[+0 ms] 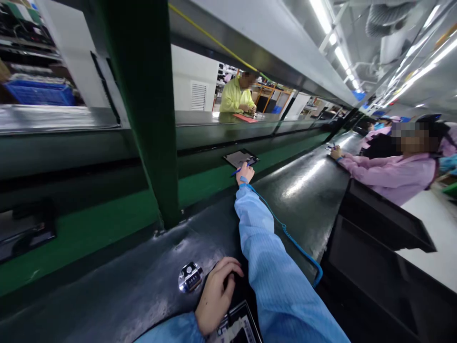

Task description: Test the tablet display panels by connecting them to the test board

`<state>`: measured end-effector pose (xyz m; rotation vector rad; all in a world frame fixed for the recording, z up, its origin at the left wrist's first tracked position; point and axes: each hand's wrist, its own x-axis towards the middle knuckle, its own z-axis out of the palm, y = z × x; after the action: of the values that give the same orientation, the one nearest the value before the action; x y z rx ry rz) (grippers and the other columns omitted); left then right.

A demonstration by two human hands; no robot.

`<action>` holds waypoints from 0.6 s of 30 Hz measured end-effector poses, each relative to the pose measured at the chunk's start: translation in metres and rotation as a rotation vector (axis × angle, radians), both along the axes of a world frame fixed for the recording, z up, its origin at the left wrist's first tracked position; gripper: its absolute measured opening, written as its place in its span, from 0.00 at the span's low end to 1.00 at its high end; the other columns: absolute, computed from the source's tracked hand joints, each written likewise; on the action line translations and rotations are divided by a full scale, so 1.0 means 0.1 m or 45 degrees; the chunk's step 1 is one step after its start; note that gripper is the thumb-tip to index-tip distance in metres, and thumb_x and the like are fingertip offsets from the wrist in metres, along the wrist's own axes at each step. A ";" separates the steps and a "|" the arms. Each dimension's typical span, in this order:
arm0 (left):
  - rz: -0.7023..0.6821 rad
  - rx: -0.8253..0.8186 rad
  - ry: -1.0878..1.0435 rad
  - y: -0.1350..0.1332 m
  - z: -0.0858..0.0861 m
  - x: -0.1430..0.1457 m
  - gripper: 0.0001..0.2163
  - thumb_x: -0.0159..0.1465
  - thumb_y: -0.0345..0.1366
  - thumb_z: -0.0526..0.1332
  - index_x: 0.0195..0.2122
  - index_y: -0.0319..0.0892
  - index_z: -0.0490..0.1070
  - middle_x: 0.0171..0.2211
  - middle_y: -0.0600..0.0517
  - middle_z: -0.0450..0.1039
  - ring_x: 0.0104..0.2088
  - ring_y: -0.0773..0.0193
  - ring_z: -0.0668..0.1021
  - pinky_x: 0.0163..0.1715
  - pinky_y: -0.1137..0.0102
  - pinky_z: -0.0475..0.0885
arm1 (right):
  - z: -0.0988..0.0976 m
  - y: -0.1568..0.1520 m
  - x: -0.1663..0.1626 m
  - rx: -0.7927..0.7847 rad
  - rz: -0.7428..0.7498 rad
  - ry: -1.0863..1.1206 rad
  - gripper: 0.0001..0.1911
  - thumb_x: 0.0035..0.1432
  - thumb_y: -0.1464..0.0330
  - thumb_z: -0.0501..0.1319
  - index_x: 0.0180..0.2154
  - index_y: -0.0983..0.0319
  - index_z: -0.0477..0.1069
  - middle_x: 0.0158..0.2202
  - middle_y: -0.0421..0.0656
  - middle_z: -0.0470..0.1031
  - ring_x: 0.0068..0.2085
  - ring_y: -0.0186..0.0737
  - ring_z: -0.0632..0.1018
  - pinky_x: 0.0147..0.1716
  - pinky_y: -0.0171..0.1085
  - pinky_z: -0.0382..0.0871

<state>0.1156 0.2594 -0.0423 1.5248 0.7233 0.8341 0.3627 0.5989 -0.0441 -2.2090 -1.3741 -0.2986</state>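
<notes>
My right hand (pixel 245 174), in a light blue sleeve with a blue wrist strap, stretches far forward. Its fingers are closed around a slim blue pen (pixel 235 173). Just beyond the fingers, a flat black-edged panel (pixel 237 157) with a grey face lies on the green strip; whether the hand touches it I cannot tell. My left hand (pixel 218 293) is close to me, fingers loosely bent, thumb apart, nothing visible in it. It lies over the edge of a dark panel (pixel 246 328) with labels, partly hidden by my arms. Left of it sits a small metal tally counter (pixel 191 276).
A dark green post (pixel 157 143) rises left of my reach. A coiled blue cord (pixel 298 245) trails from my right wrist. Black trays (pixel 385 214) line the right edge. Someone in pink (pixel 400 171) sits to the right; another in yellow (pixel 232 95) works opposite.
</notes>
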 end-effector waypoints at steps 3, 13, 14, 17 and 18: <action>-0.003 0.080 -0.029 0.02 -0.03 0.00 0.12 0.65 0.29 0.48 0.36 0.41 0.71 0.45 0.46 0.73 0.49 0.60 0.74 0.51 0.64 0.65 | -0.04 -0.23 -0.04 0.025 -0.201 0.009 0.16 0.62 0.73 0.51 0.51 0.68 0.65 0.53 0.65 0.71 0.58 0.58 0.68 0.55 0.54 0.59; -0.041 0.307 0.034 0.00 -0.13 0.00 0.12 0.60 0.23 0.49 0.36 0.39 0.70 0.43 0.45 0.72 0.48 0.56 0.73 0.52 0.59 0.66 | -0.16 -1.15 -0.23 -0.058 -0.312 0.012 0.18 0.63 0.70 0.51 0.52 0.69 0.66 0.50 0.61 0.75 0.57 0.56 0.71 0.56 0.50 0.59; -0.051 0.333 0.055 0.00 -0.15 0.00 0.12 0.59 0.23 0.49 0.36 0.39 0.70 0.44 0.44 0.72 0.48 0.55 0.73 0.53 0.58 0.66 | -0.17 -1.22 -0.25 -0.068 -0.305 0.010 0.17 0.63 0.70 0.51 0.52 0.68 0.66 0.49 0.60 0.76 0.57 0.55 0.71 0.56 0.49 0.59; -0.072 0.412 0.117 -0.03 -0.19 0.01 0.12 0.60 0.23 0.49 0.36 0.39 0.71 0.45 0.44 0.71 0.49 0.53 0.72 0.55 0.54 0.64 | -0.21 -1.38 -0.31 -0.092 -0.284 0.004 0.17 0.63 0.70 0.51 0.52 0.67 0.67 0.50 0.59 0.76 0.57 0.53 0.71 0.57 0.48 0.59; -0.079 0.438 0.136 -0.04 -0.19 0.01 0.12 0.60 0.23 0.49 0.36 0.39 0.71 0.46 0.44 0.70 0.49 0.53 0.71 0.57 0.53 0.63 | -0.22 -1.41 -0.33 -0.097 -0.281 0.004 0.17 0.63 0.70 0.51 0.52 0.67 0.66 0.50 0.59 0.76 0.58 0.53 0.71 0.57 0.48 0.59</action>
<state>0.1164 0.2552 -0.0617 1.9016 0.6274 0.8669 0.3295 0.4577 -0.0660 -2.4275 -1.1580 -0.3256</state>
